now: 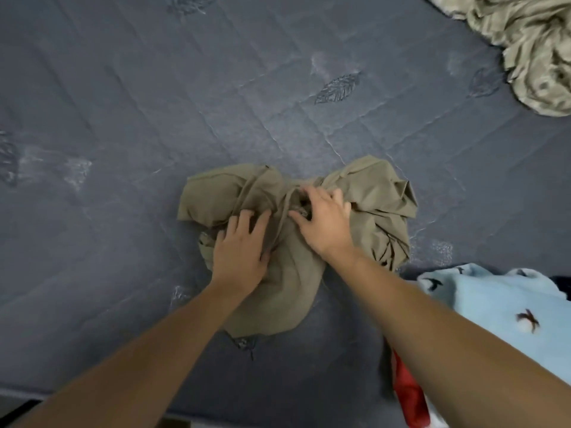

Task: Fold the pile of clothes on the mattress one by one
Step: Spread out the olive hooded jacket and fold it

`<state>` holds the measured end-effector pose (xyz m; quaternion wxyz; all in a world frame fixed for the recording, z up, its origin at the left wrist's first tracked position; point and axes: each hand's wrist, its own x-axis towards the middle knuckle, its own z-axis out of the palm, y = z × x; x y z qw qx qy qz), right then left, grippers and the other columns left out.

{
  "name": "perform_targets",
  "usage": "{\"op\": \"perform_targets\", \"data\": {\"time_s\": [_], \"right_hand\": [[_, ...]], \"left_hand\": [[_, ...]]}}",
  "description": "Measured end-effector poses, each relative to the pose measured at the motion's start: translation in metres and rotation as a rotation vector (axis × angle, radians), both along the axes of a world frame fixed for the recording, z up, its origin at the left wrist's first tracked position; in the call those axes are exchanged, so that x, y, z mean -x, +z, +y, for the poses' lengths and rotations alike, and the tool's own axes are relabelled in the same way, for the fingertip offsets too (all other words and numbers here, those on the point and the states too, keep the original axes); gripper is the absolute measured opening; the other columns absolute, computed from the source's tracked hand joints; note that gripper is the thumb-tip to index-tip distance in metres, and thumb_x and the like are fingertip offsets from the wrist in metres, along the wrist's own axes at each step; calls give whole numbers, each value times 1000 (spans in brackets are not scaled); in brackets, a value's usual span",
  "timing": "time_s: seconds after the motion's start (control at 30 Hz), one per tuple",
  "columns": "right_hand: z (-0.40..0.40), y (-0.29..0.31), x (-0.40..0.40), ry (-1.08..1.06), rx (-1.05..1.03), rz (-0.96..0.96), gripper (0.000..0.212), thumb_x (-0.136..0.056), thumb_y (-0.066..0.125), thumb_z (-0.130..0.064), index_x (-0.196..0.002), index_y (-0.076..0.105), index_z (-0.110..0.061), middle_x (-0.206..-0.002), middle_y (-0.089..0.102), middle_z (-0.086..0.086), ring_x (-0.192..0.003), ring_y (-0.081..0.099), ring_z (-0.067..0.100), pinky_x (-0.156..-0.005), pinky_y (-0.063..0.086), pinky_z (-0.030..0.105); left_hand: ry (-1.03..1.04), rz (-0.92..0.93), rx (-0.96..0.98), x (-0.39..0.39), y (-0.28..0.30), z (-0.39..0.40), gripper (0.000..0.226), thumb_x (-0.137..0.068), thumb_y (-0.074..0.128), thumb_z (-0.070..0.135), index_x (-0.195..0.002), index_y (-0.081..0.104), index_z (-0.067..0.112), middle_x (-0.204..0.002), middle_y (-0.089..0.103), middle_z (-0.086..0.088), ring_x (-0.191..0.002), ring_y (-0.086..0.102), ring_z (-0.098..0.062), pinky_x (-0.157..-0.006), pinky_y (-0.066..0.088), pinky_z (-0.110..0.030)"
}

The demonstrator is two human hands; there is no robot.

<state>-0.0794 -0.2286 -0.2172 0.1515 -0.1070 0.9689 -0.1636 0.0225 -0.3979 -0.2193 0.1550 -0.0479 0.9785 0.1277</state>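
Observation:
A crumpled olive-khaki garment [364, 196] lies in the middle of the dark grey quilted mattress [154, 118]. My left hand [241, 245] lies on its lower left part with fingers spread and their tips sunk into the folds. My right hand [324, 217] rests on the bunched centre of the garment, its fingertips curling into a knot of cloth there. Both forearms reach in from the bottom of the view. The garment's shape and any sleeves are hidden in the crumple.
A light blue fleece item with small dark motifs [494, 307] lies at the lower right, partly under my right arm, with red cloth [408, 393] beside it. A beige-olive rumpled fabric heap [531, 47] fills the top right corner. The mattress edge [37, 393] runs along the bottom left.

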Motion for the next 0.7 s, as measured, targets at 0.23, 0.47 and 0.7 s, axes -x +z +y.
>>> {"op": "perform_targets", "data": {"time_s": [0.23,0.47,0.7], "right_hand": [[-24,49,24,-104,337,-99,15,-98,69,-21,-92,64,-7,-92,57,6,-92,55,25,-86,43,39],[-72,103,74,-141,479,-155,17,-100,68,-23,-89,55,-21,-75,58,-6,-69,49,10,-72,39,33],[-100,73,65,-344,749,-489,25,-95,75,-23,-118,65,-17,-88,58,-4,-76,57,-2,-75,44,13]], "left_hand": [[2,92,-235,53,60,-75,18,-102,48,7,-112,63,7,-98,69,-14,-86,65,-38,-66,51,-45],[-42,117,-216,118,113,-141,33,-110,41,43,-90,49,18,-89,69,-12,-84,65,-37,-66,48,-42],[121,53,-224,124,83,-202,28,-109,46,31,-94,61,13,-87,64,-9,-89,64,-38,-69,45,-41]]}}
